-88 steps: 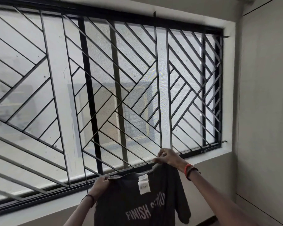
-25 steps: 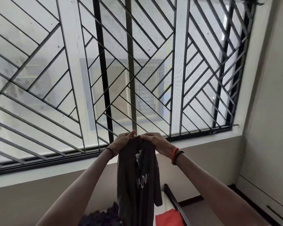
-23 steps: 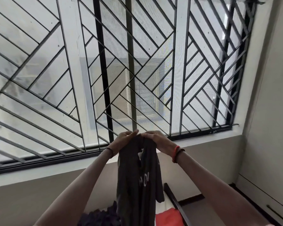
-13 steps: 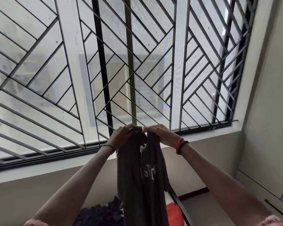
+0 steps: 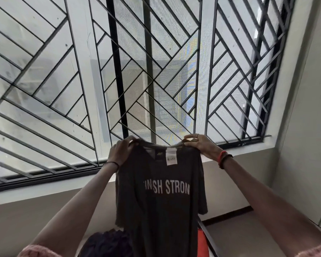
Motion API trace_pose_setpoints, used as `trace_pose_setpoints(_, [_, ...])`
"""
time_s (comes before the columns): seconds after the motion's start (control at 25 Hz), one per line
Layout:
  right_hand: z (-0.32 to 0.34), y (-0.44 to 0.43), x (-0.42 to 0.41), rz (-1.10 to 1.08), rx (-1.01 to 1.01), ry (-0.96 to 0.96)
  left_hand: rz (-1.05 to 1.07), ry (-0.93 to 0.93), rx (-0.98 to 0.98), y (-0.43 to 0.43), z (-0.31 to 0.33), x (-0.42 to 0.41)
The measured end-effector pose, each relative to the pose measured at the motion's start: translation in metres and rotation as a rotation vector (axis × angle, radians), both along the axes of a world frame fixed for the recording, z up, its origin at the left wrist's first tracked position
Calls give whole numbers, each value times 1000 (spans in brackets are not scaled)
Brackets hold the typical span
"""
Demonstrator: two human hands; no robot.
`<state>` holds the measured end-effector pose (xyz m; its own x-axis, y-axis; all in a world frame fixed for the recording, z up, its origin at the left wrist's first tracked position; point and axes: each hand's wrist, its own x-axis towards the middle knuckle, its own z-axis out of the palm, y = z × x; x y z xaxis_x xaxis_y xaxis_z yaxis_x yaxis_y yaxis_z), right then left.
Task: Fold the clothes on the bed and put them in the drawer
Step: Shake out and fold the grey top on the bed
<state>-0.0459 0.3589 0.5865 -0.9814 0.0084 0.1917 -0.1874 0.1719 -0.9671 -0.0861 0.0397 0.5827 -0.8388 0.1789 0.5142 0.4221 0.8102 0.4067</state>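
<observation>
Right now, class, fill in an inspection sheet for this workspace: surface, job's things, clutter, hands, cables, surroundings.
Surface: mostly hidden; a dark rail shows at the bottom.
Job's things: grey T-shirt hangs spread, print facing the camera; dark clothes and an orange garment lie below.
Clutter: nothing seen.
Hands: left hand and right hand each grip a T-shirt shoulder.
Cables: nothing seen.
Surroundings: barred window ahead; wall at right.
</observation>
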Motion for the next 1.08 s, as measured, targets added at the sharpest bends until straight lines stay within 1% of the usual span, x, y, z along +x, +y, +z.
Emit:
trace_pose_setpoints(0.12, [-3,8,-1,-43,32,69,26,36,17,-2,2,2])
trace_pose_setpoints(0.2, [-5,7,2,-40,32,76,-28,32,135,-3,0,-1])
trace_pose_setpoints(0.32, [-5,6,2,-69,60,104,-82,-35,321,-5,-6,-7])
trace_pose_setpoints(0.44, [-6,3,2,-67,57,115,-130,-57,389,-5,-7,-2])
trace_pose_setpoints(0.52, [-5,1,4,-25,53,93,-252,-156,460,-8,-8,2])
trace_pose_setpoints(0.6, [-2,1,7,79,25,37,-358,-271,519,-14,-9,6])
trace_pose_setpoints(0.68, [1,3,8,175,-15,-43,-407,-371,508,-19,-9,9])
trace_pose_setpoints(0.72, [0,2,7,175,-22,-65,-410,-419,485,-20,-9,10])
trace_pose_setpoints(0.76, [-1,-1,6,133,-16,-71,-388,-455,469,-19,-10,10])
trace_pose_setpoints(0.8, [-3,-6,4,45,11,-58,-344,-463,453,-19,-12,7])
trace_pose_setpoints(0.84, [-5,-12,2,-73,76,-35,-263,-436,411,-18,-15,2])
trace_pose_setpoints(0.92, [-11,-28,-3,-320,267,6,-87,-350,251,-12,-20,-7])
trace_pose_setpoints(0.96, [-15,-38,-4,-405,340,17,-24,-314,178,-5,-22,-7])
trace_pose_setpoints(1.0, [-19,-48,-4,-452,369,23,7,-302,145,3,-23,-5])
trace_pose_setpoints(1.08, [-26,-66,-7,-473,342,29,-8,-313,165,23,-25,-1])
